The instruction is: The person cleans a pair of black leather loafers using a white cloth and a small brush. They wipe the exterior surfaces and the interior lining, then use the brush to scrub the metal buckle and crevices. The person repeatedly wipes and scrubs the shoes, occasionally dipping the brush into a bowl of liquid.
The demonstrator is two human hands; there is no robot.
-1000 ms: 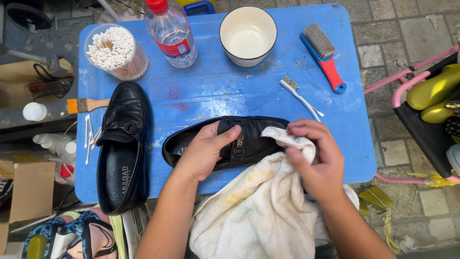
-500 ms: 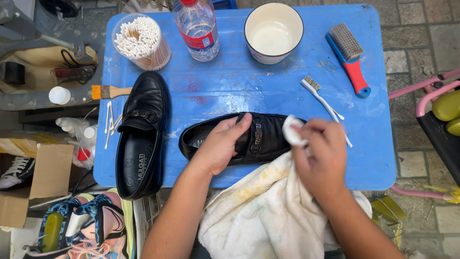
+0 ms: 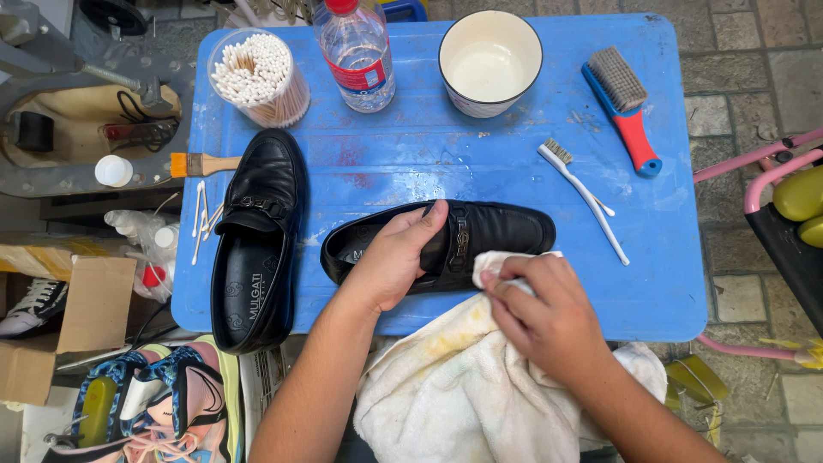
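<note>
A black loafer [image 3: 506, 233] lies on its side on the blue table [image 3: 669, 283], toe to the right. My left hand [image 3: 393, 261] grips its heel and opening. My right hand [image 3: 542, 313] holds a bunched part of a stained white cloth [image 3: 454, 394] and presses it against the shoe's lower side near the metal buckle. The cloth hangs down over the table's front edge. A second black loafer [image 3: 257, 240] lies at the table's left edge, toe pointing away from me.
At the back stand a tub of cotton swabs [image 3: 261, 77], a water bottle [image 3: 358, 56] and a white bowl [image 3: 490, 62]. A blue-red brush [image 3: 624, 107], a toothbrush [image 3: 583, 197] and a small paintbrush [image 3: 204, 163] lie nearby. Sneakers [image 3: 163, 411] and a cardboard box [image 3: 47, 326] sit left below.
My right hand has moved left and down along the shoe with the cloth, from the toe toward the buckle. My left hand keeps its hold on the shoe.
</note>
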